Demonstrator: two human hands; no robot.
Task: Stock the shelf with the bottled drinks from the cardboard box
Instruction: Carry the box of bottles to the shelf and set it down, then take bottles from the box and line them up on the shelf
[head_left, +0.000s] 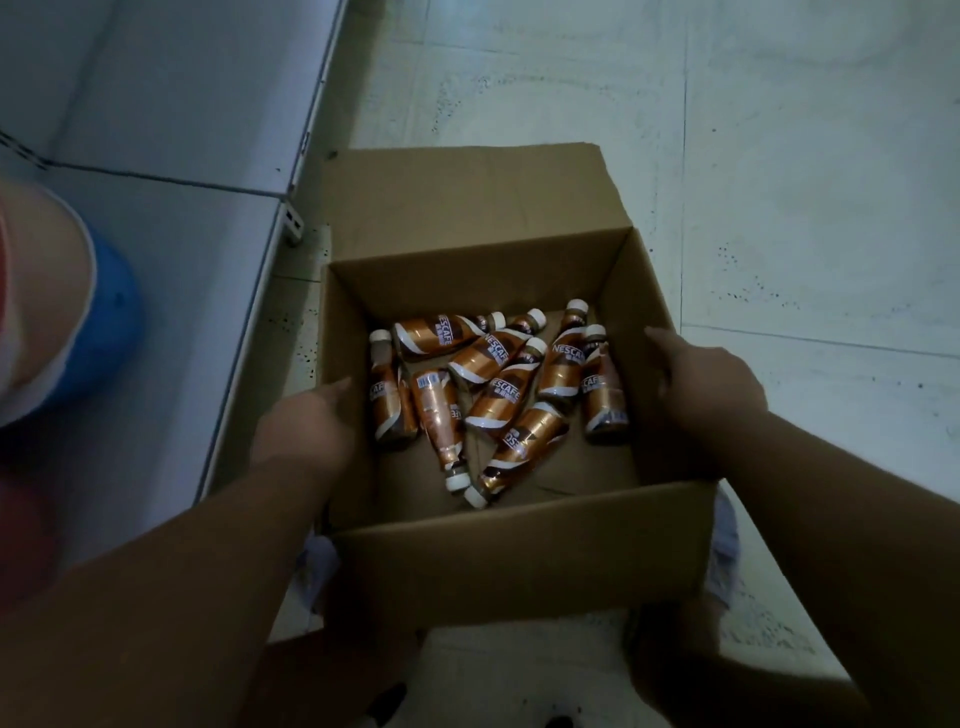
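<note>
An open cardboard box (519, 551) sits below me on the tiled floor. Several brown Nescafe bottles (493, 384) with white caps lie jumbled on its bottom. My left hand (306, 421) presses flat against the outside of the box's left wall. My right hand (701, 384) grips the right wall, fingers on the outside and thumb at the rim. Both forearms reach down from the bottom corners of the view. The far flap (467, 202) of the box stands open.
The white base of the shelf (171, 223) runs along the left, its edge next to the box. A large blue and white container (67, 322) stands on it at far left. Pale floor tiles (805, 182) spread to the right and behind the box.
</note>
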